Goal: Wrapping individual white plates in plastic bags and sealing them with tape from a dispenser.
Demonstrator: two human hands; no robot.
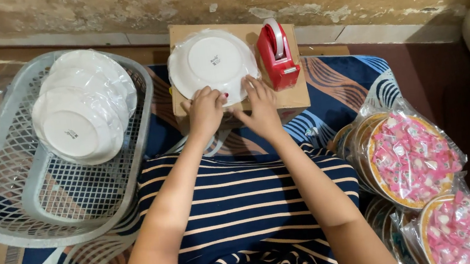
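The person wears a dark navy garment (243,207) with thin horizontal peach stripes; both forearms are bare, without sleeves.

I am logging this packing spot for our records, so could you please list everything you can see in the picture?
Wrapped plate: one, white, upside down on the cardboard box, under both hands.
Cardboard box: one, brown, by the wall.
Tape dispenser: one, red, on the box right of the plate.
Basket: one, grey plastic mesh, at left.
Stacked plates: several, white, plastic-wrapped, in the basket; exact count unclear.
Candy trays: at least two, wrapped, filled with pink sweets, at right.
Mat: one, blue patterned, on the floor.
Left hand: on the plate's near edge.
Right hand: on the plate's near edge.
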